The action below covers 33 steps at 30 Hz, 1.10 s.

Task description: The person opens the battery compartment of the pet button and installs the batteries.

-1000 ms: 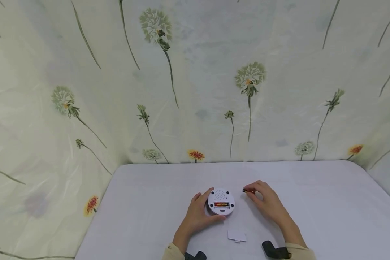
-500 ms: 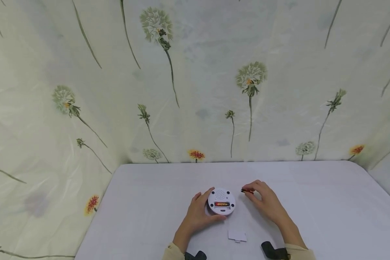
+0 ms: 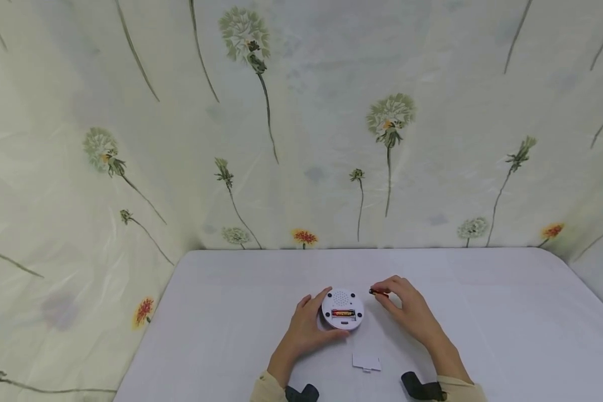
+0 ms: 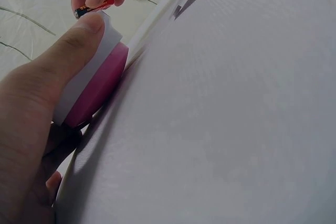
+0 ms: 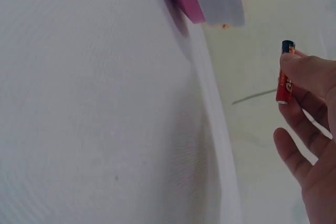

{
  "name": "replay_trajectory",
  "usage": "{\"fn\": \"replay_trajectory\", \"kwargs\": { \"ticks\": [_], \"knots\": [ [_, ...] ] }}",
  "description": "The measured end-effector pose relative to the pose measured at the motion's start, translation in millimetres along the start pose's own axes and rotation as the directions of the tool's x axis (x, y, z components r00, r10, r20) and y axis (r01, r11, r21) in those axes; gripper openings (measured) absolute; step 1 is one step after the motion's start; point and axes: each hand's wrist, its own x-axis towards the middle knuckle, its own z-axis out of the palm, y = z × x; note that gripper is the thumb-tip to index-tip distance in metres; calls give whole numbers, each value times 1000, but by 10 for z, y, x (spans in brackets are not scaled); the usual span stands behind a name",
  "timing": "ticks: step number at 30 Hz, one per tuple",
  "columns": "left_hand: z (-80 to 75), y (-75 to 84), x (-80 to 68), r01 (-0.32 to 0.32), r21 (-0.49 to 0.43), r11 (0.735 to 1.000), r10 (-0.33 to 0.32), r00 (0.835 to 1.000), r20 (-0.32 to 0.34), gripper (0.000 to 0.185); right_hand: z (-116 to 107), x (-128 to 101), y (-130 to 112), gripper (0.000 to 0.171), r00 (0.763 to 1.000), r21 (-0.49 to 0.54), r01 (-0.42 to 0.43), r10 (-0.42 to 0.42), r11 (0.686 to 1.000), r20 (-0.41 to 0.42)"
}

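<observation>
My left hand [image 3: 305, 330] grips a round white device [image 3: 341, 301] by its left side, thumb at the near edge and fingers at the far edge. Its underside faces up, showing dark feet, speaker holes and a battery bay with one red battery [image 3: 343, 314] in it. In the left wrist view the body is white with a pink band [image 4: 100, 85]. To the right of the device, my right hand [image 3: 407, 304] pinches a second battery [image 5: 285, 72], red with a black end, between thumb and fingers, held apart from the device.
A white battery cover [image 3: 366, 362] lies on the white table [image 3: 231, 312], on the near side of the device. Behind the table's far edge hangs a curtain [image 3: 306, 111] printed with dandelions. Dark straps [image 3: 423, 386] are on both wrists.
My right hand has moved slightly left with the battery, closer to the device. The left hand keeps its hold on the device. The head view has shifted slightly.
</observation>
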Motion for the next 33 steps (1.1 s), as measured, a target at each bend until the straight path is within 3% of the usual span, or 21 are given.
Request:
{"fn": "replay_trajectory", "kwargs": {
  "ticks": [11,23,33],
  "knots": [
    [24,-49,39,-33,25,999,33,999,-5,99,45,29,-127,24,1000,5,22,-22,1000,20],
    [6,-18,48,-25,22,999,25,1000,2,99,122,33,-136,25,999,24,14,-15,1000,37],
    [45,-63,38,3,20,1000,-3,1000,7,100,178,30,-230,26,996,74,67,-71,995,53]
  ]
}}
